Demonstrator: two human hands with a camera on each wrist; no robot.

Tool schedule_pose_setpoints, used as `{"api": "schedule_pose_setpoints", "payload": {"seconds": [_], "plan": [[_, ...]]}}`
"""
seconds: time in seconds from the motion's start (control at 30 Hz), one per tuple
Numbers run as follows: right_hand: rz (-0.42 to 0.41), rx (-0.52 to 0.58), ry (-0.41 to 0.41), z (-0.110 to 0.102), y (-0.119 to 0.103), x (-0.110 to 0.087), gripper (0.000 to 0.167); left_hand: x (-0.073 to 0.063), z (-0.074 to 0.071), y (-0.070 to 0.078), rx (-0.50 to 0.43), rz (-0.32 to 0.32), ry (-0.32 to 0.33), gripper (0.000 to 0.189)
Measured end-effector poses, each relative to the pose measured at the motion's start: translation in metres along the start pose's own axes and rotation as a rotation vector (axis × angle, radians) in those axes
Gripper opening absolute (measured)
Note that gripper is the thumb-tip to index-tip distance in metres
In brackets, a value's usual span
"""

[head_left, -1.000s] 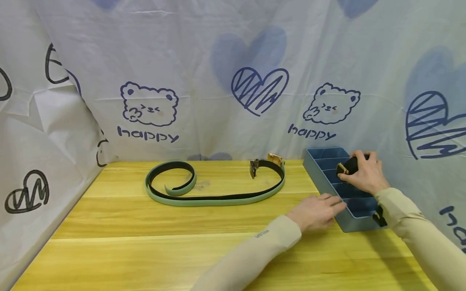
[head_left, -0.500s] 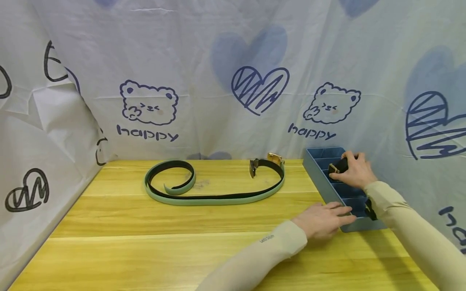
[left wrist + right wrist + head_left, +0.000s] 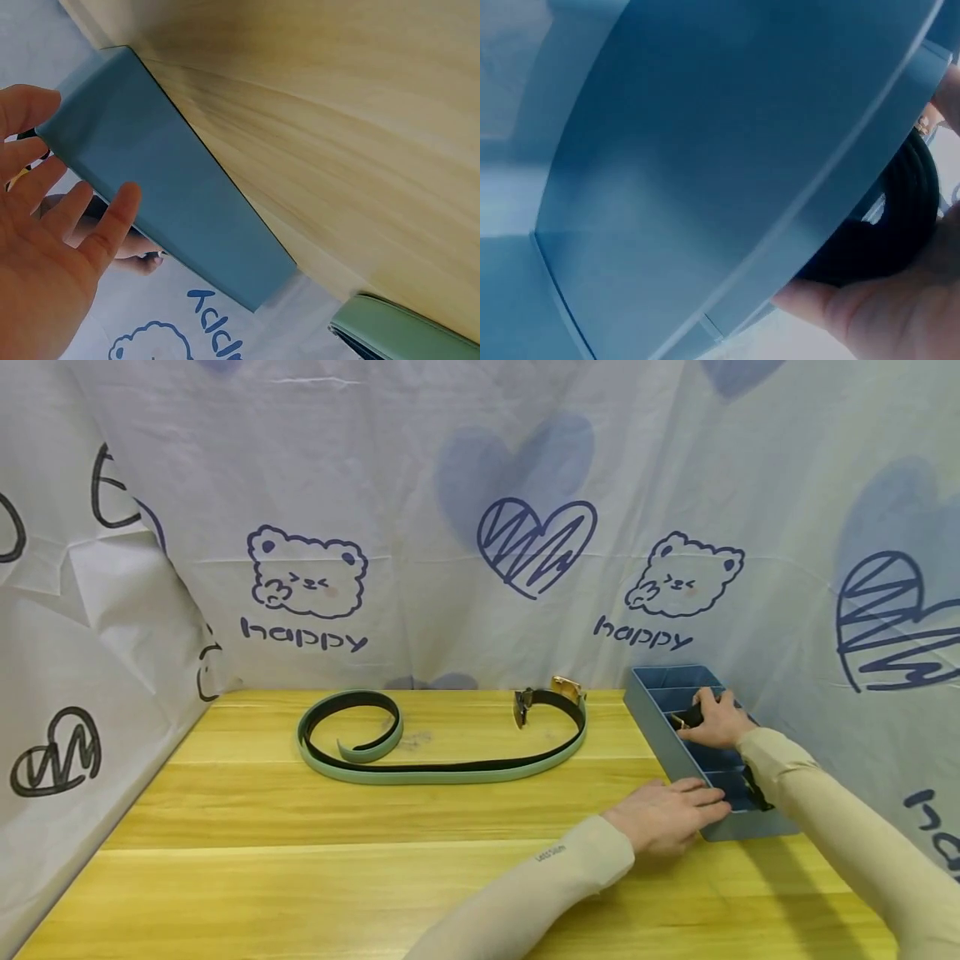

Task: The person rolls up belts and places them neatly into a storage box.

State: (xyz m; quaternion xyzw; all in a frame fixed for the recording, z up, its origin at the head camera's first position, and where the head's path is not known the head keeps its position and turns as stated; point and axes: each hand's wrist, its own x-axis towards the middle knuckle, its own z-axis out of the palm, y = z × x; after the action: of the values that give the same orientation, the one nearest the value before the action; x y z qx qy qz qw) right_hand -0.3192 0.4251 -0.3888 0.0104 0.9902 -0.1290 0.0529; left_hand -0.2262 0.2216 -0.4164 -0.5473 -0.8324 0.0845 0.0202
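Note:
A coiled black belt [image 3: 690, 716] with a gold-coloured buckle is gripped by my right hand [image 3: 716, 720], low in the middle of a blue divided box [image 3: 670, 750]. In the right wrist view, the coil [image 3: 919, 199] shows past the box wall, with the thumb [image 3: 855, 307] along its lower side. My left hand [image 3: 667, 814] reaches to the box's near left edge, fingertips at the rim. The left wrist view shows its fingers spread and fairly straight beside the long blue side wall [image 3: 165, 180].
A green belt [image 3: 450, 772] with a black inner face lies on edge on the wooden table [image 3: 300, 877], one end curled in a spiral. Its gold-coloured buckle [image 3: 566, 687] is at the back. A printed white sheet [image 3: 420, 527] hangs behind the table. A small black object [image 3: 756, 789] hangs beneath the right wrist.
My right hand has moved left and down into the box with the black belt. The left hand has shifted slightly right, up to the box's rim. The green belt stays put.

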Motion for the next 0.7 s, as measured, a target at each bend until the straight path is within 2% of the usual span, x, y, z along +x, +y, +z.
{"api": "schedule_pose_setpoints", "payload": {"seconds": [0.17, 0.27, 0.4, 0.5, 0.63, 0.7], "plan": [[-0.022, -0.016, -0.054, 0.003, 0.0, 0.007, 0.059, 0.0, 0.0, 0.0, 0.001, 0.005, 0.004, 0.056], [-0.034, -0.015, -0.07, 0.002, 0.002, 0.007, 0.058, 0.0, 0.0, 0.0, -0.005, 0.006, -0.004, 0.058], [-0.04, -0.003, -0.117, -0.006, 0.004, 0.003, 0.067, -0.001, 0.0, 0.0, -0.019, 0.012, -0.017, 0.059], [-0.04, -0.001, -0.151, -0.014, 0.003, 0.002, 0.077, -0.003, -0.001, -0.002, -0.017, 0.021, 0.0, 0.06], [-0.069, -0.002, -0.124, -0.021, 0.005, 0.005, 0.072, -0.006, -0.001, -0.004, 0.002, 0.029, 0.019, 0.06], [-0.091, -0.011, -0.063, -0.022, 0.007, 0.006, 0.068, -0.007, 0.0, -0.004, 0.002, 0.028, 0.017, 0.06]]}}
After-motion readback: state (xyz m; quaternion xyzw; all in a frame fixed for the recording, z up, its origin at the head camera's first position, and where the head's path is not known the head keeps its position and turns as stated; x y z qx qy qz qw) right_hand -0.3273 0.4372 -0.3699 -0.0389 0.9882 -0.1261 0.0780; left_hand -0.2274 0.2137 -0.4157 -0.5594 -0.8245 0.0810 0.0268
